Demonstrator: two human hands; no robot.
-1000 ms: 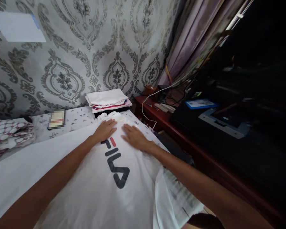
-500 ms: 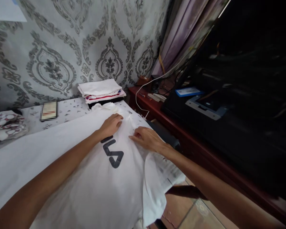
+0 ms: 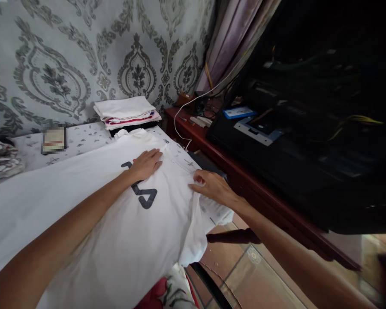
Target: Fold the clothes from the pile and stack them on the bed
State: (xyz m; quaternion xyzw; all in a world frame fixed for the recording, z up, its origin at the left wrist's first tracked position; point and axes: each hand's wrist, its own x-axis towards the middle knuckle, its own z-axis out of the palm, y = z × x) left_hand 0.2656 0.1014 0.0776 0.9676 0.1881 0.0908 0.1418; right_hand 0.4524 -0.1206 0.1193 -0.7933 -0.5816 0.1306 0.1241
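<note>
A white T-shirt [image 3: 122, 253] with dark block lettering lies spread over a cloth-covered surface, its lower part draping toward me. My left hand [image 3: 147, 164] rests flat on the shirt's chest, over part of the lettering, fingers stretched out. At the shirt's right edge, my right hand [image 3: 214, 186] is curled, thumb and fingers pinching the fabric by the sleeve. Light creases run between the two hands.
Folded clothes [image 3: 125, 112] are stacked at the far end, near the patterned wall. A small blurred-out item [image 3: 53, 140] and crumpled patterned cloth [image 3: 3, 159] lie left. Along the right runs a dark red wooden desk [image 3: 193, 135] with a white cable [image 3: 176, 124] and open black casing [image 3: 276, 159].
My right hand has moved outward to the right, drawing the sleeve area flatter. My left hand stays pressed on the chest, now covering different letters. The view has shifted slightly right and down.
</note>
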